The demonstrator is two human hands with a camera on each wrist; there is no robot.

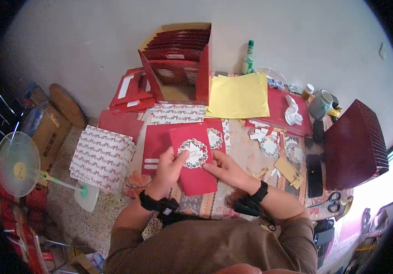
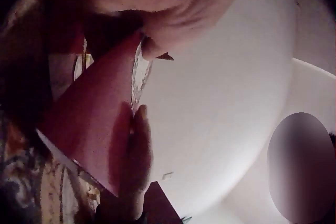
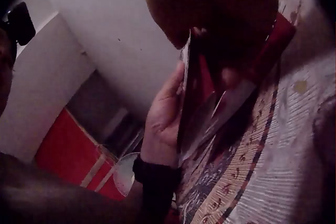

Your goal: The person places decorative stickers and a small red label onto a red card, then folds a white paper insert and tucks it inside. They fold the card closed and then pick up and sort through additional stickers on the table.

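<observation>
Both hands hold a red card (image 1: pixel 196 180) over the table, with a round wreath-patterned tag (image 1: pixel 192 154) on its face. My left hand (image 1: pixel 168 170) grips its left side, thumb lying on the tag. At the right edge, my right hand (image 1: pixel 227 170) pinches the card, its thumb close to the tag's rim. In the right wrist view the card (image 3: pixel 202 85) appears edge-on, with a gap between its red layers. Beneath it lies another red card (image 1: pixel 156 141) with white strips; a second wreath tag (image 1: pixel 215 138) shows beside the held one.
A red box (image 1: pixel 176 68) of upright red folders stands behind, near yellow sheets (image 1: pixel 238 96). Patterned sheets (image 1: pixel 103 157) lie left. To the right are loose wreath tags (image 1: pixel 270 146), a tan tag (image 1: pixel 288 171), a mug (image 1: pixel 321 105), scissors (image 1: pixel 334 202) and another dark red box (image 1: pixel 356 146).
</observation>
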